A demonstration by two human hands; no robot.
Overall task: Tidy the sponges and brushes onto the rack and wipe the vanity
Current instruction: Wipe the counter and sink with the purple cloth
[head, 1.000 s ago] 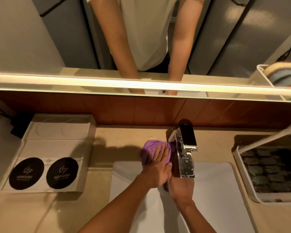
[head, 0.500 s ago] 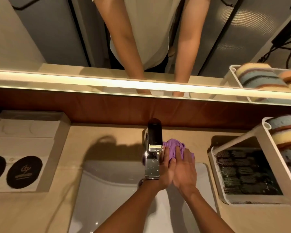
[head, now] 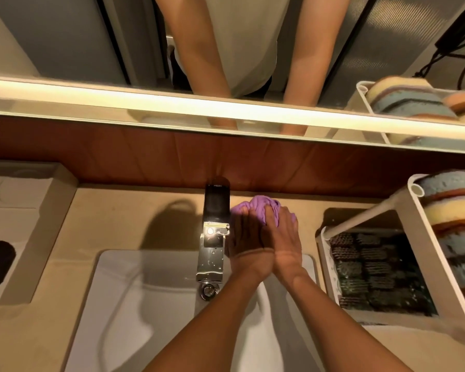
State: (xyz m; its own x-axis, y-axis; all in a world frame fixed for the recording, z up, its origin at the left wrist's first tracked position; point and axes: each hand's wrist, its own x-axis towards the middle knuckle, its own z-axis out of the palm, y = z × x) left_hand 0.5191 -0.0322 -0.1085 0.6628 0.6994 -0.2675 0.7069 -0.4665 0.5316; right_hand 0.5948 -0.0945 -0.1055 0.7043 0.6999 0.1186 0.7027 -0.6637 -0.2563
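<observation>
Nearest me, below both wrists, is the white basin (head: 134, 291), and I can't tell whether it has been wiped. Just past its far edge my two hands sit side by side, touching. My left hand (head: 246, 237) lies with its fingers fairly straight, pressing down. My right hand (head: 283, 237) has its fingers curled over the bunched purple cloth (head: 258, 206), gripping it. The cloth is under my fingertips and bulges out beyond them, resting on the vanity top (head: 118, 210). The faucet (head: 214, 229) stands just beside my left hand.

I judge the wiping to be under way and not finished. I am working the strip behind the basin, on the right-hand side of the faucet. The long stretch of top left of my left hand, out to the tray (head: 51, 210) well beyond it, has yet to be covered, as far as I can tell.

The tidying looks done. Near my right hand, off to its right, the rack (head: 360, 220) holds sponges (head: 457, 210) stacked in its upper tier and brushes (head: 371, 267) packed in the lower one. I see none loose on the top.

Beyond my fingertips are the wood panel (head: 279, 162) and the mirror (head: 65, 36).
</observation>
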